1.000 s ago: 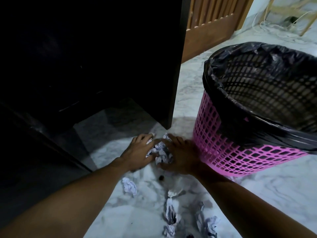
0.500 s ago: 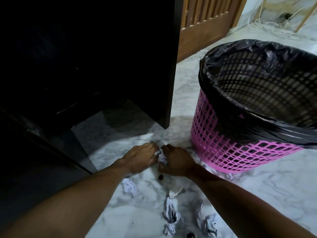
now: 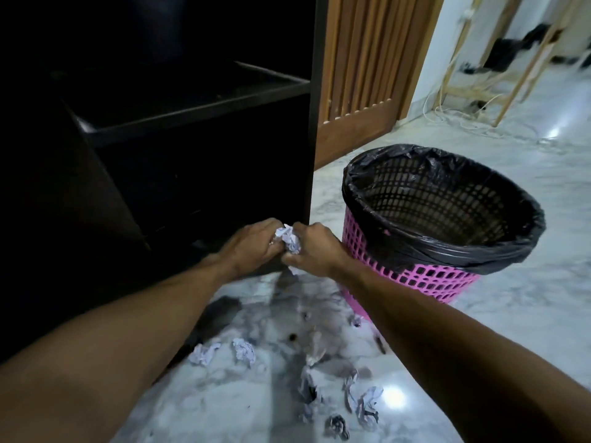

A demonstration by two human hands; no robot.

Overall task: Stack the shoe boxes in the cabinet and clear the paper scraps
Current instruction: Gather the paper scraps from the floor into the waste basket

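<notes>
Both grips closed: left hand (image 3: 252,248) and right hand (image 3: 315,250) clamp one wad of paper scraps (image 3: 288,239) between them, above the marble floor (image 3: 499,314). Scrap-clearing step; next move, probably swing to the pink bin (image 3: 415,278) at 3 o'clock and release. Loose scraps (image 3: 243,350) at 6 o'clock; dark cabinet (image 3: 192,123) at 10.

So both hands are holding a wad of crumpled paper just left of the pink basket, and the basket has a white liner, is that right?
Not quite. The head view shows the liner is black, not white. The rest stands: the left hand and the right hand both grip the wad of crumpled paper just left of the pink basket.
</notes>
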